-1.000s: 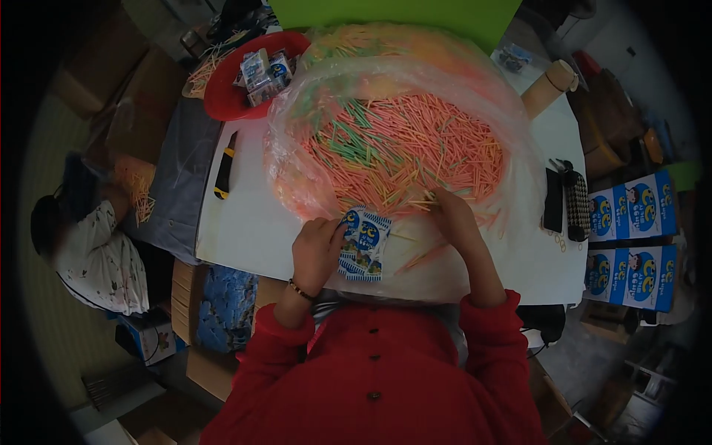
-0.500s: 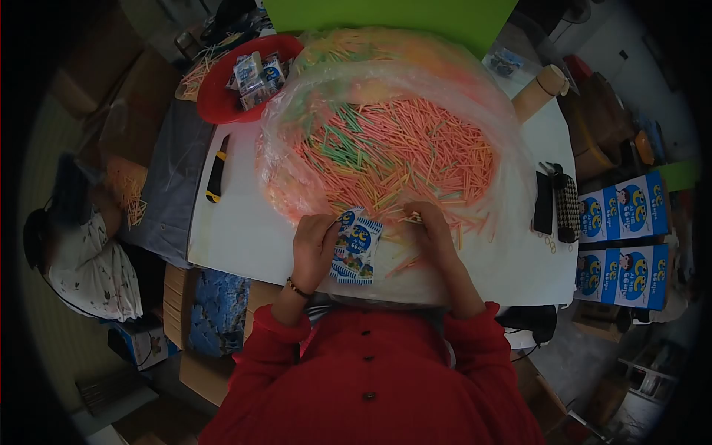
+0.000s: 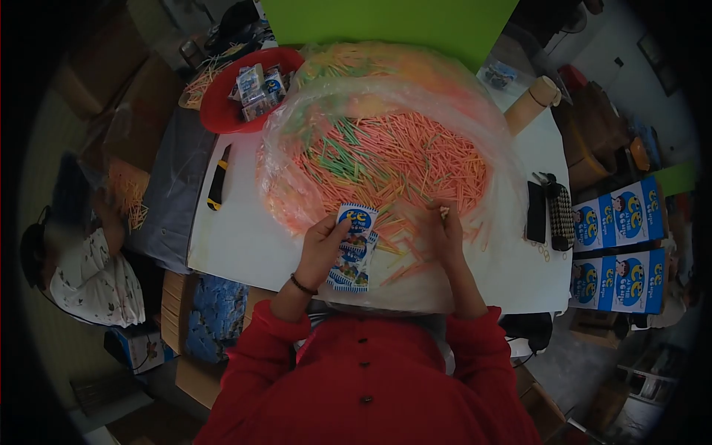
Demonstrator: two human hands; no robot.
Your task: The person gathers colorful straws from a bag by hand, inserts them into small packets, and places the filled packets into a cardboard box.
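My left hand [image 3: 319, 251] pinches a blue-and-white printed packet [image 3: 357, 221] and holds it upright at the near edge of the stick pile. Below it, more packets of the same print [image 3: 350, 273] lie overlapping on the plastic. To the right, my right hand [image 3: 443, 231] is closed, with the pale ends of thin sticks [image 3: 445, 211] showing at its fingertips; how many it grips is hidden. Beyond both hands a large clear plastic bag [image 3: 504, 174] lies open, full of loose pink, green and yellow sticks [image 3: 400, 159].
A red bowl [image 3: 215, 100] of filled packets stands at the back left, with a yellow-and-black utility knife [image 3: 218, 178] nearer. On the right are a phone [image 3: 536, 211], a checked pouch [image 3: 561, 215], a tan cup [image 3: 530, 104] and printed boxes [image 3: 619, 215]. Another person [image 3: 96, 267] sits at left.
My left hand has raised one packet off the others, up and slightly right. My right hand has shifted right and its fingers have drawn up around stick ends.
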